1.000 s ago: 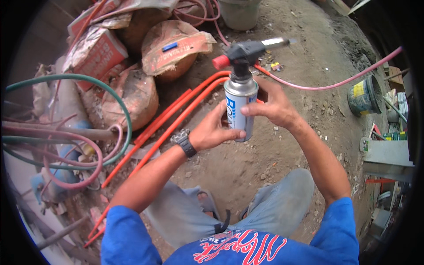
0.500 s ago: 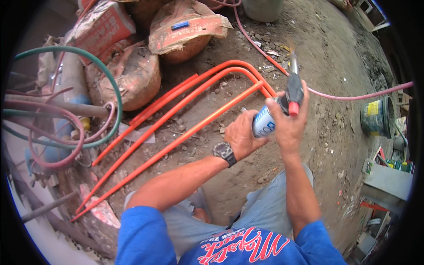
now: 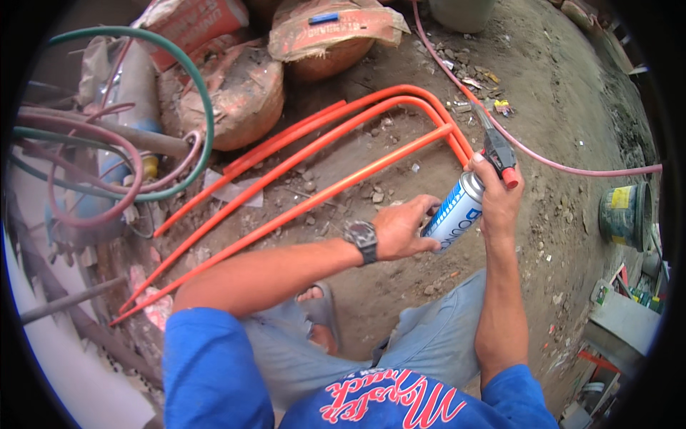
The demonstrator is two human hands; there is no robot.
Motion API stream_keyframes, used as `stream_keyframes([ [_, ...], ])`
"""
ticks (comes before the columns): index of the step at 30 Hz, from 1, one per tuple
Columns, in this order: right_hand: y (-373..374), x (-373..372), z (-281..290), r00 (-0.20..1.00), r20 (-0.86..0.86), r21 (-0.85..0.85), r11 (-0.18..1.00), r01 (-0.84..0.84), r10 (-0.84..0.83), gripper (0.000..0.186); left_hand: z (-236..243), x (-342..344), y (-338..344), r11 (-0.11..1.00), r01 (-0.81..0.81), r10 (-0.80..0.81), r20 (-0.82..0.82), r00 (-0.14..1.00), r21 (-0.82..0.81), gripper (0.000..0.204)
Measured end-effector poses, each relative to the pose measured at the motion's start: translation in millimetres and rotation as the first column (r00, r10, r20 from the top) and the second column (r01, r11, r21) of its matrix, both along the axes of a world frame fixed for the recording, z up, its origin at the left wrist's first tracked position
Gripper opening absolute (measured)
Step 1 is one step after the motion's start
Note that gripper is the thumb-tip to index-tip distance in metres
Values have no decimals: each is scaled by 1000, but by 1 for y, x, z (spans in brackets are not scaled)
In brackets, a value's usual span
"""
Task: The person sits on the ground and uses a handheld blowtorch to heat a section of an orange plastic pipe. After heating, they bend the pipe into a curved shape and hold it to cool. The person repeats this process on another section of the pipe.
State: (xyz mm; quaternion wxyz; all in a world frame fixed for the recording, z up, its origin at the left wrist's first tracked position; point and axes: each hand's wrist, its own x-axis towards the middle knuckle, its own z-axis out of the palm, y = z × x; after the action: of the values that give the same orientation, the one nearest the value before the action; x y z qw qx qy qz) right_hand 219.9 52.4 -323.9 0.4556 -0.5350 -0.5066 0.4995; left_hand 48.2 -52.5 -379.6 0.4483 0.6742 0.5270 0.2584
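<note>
My right hand (image 3: 498, 189) is closed round the top of a blow torch, where its black head (image 3: 498, 148) with a red knob joins a white and blue gas can (image 3: 457, 212). The metal nozzle points away and a little left, and no flame shows at it. My left hand (image 3: 404, 227), a watch on its wrist, has its fingers and thumb curled about the can's lower end. Just beyond the torch lie bent orange pipes (image 3: 336, 187) on the dirt ground, running from the near left to a curved far end.
Dusty sacks (image 3: 232, 96) sit at the far left beside coiled green and pink hoses (image 3: 209, 129). Another pink hose (image 3: 550, 163) crosses the ground beyond the torch. A dark bucket (image 3: 623, 216) and a grey metal box (image 3: 625, 322) stand at the right.
The torch has shifted right and nearer, its nozzle tipping left. An orange flame earlier at the nozzle no longer shows. My left hand has slid toward the can's base, baring more of the can.
</note>
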Motion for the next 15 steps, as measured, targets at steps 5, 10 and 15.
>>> stream_keyframes([
  [5,-16,-2,11,986,-116,-18,992,-121,118,30,-44,-115,-30,971,231,-240,-346,907,-70,45],
  [10,-40,-16,24,960,-107,-105,957,-271,260,45,-87,-225,-68,974,-133,-25,-670,742,-184,48],
  [15,-82,-33,38,898,-60,-139,887,-440,436,57,-120,-237,-77,935,-303,126,-623,772,-186,52],
])
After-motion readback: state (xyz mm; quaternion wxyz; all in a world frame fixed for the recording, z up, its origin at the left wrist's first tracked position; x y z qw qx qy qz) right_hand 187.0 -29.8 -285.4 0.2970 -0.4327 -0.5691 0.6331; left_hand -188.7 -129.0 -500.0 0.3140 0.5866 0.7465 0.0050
